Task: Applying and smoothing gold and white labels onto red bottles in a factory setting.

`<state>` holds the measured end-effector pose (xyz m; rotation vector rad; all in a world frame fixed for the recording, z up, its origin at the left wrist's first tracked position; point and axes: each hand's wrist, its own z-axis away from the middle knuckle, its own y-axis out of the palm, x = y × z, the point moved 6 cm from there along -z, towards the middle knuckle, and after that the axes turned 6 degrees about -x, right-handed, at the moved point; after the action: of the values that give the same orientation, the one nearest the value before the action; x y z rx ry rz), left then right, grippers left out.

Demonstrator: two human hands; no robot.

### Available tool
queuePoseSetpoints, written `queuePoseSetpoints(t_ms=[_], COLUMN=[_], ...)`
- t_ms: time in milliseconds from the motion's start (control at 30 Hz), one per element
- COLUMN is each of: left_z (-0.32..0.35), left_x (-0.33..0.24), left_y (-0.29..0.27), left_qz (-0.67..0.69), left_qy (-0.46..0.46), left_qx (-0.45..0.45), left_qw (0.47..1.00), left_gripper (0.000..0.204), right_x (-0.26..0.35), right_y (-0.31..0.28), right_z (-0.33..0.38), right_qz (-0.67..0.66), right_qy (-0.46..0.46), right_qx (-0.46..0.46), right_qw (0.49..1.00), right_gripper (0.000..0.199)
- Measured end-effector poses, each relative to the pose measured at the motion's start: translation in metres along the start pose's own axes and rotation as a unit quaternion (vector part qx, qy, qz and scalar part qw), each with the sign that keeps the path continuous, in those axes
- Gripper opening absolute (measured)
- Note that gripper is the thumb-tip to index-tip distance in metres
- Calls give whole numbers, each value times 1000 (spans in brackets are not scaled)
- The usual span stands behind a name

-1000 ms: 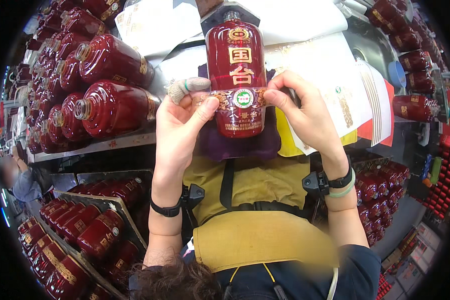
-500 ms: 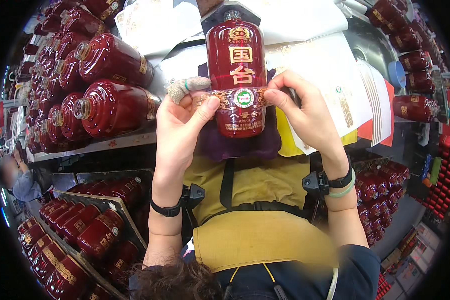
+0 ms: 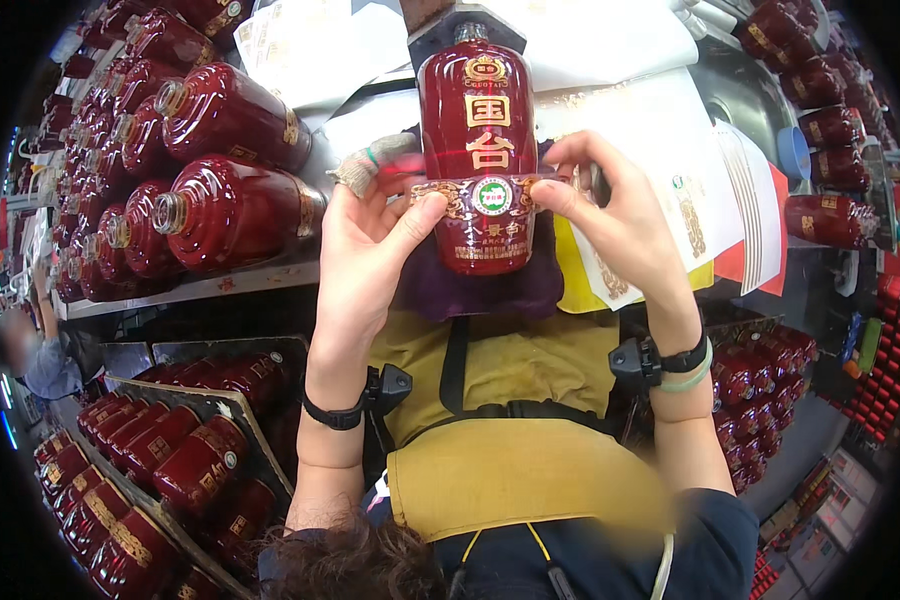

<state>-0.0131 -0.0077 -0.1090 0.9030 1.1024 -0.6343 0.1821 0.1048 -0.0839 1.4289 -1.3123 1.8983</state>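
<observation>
A dark red glass bottle [image 3: 478, 75] with gold characters lies on its back, its neck pointing away from me and its lower part over a purple cloth [image 3: 428, 290]. Across its lower half runs a narrow clear decal strip [image 3: 519, 194] with gold scrollwork and a round green-and-white emblem. My left hand [image 3: 362, 245] pinches the strip's left end between thumb and fingers; one of its fingers wears a pale fabric finger cover [image 3: 358, 172]. At the right end, my right hand [image 3: 630, 215] grips the strip with its thumb and fingers. Whether the strip touches the glass I cannot tell.
Many red bottles [image 3: 235, 215] lie stacked on the left, with more in a crate [image 3: 255, 425] below. White decal sheets [image 3: 650, 130] spread behind and right, beside a yellow sheet [image 3: 577, 275] and a blue cup [image 3: 793, 152]. Another person [image 3: 50, 360] is at far left.
The bottle sits slightly further right. My left fingers have shifted behind the strip's end, and my right fingers have lifted and spread a little. At far left, the other person's arm has risen.
</observation>
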Motion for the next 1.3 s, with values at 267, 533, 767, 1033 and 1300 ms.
queuePoseSetpoints(t_ms=[267, 533, 767, 1033, 1300], left_z=[5, 7, 0, -2, 2], left_x=[-9, -7, 0, 5, 3], left_y=[14, 18, -1, -1, -1], left_qz=[-107, -125, -51, -87, -134], left_qy=[77, 67, 18, 51, 51], left_qx=[3, -4, 41, 77, 97], left_qw=[991, 990, 998, 992, 985], left_gripper=[72, 75, 79, 85, 83], right_x=[62, 100, 30, 0, -4], right_y=[-23, 8, -11, 13, 10], right_z=[-7, -7, -3, 13, 16], right_qz=[71, 206, -23, -68, -8], right_qy=[-230, -403, -35, 5, -39], right_qx=[-98, 17, -29, 9, 10], right_qw=[966, 892, 999, 998, 999], right_gripper=[22, 28, 42, 71, 62])
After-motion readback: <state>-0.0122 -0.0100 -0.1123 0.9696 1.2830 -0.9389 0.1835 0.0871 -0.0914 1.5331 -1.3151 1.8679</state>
